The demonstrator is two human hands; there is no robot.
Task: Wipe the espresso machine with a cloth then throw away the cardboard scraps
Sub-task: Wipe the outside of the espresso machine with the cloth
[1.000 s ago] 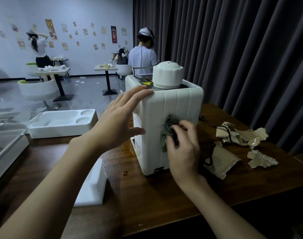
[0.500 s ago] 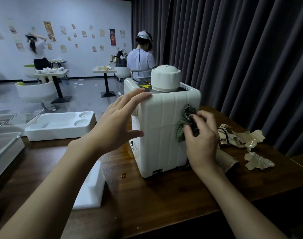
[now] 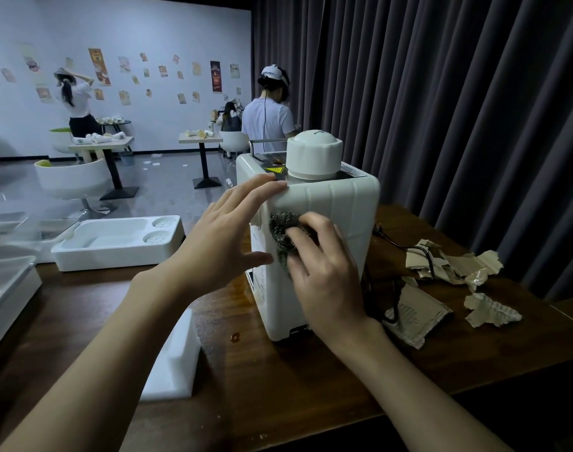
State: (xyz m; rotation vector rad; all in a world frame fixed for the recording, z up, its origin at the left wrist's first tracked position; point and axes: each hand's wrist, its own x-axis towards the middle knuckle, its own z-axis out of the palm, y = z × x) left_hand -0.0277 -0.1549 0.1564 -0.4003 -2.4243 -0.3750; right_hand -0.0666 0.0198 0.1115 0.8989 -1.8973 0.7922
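Machine (image 3: 343,216): standing upright on table (image 3: 278,386). Pressing bunched cloth (image 3: 280,228) against near face w/ R hand (image 3: 324,272), fingers curled on it. Bracing top left edge w/ L hand (image 3: 220,236), fingers straight. Scraps (image 3: 454,265) lying right of machine, nearer R hand.

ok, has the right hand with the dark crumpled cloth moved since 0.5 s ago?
Yes. The right hand and dark crumpled cloth slid left across the white espresso machine, from its right edge to its left.
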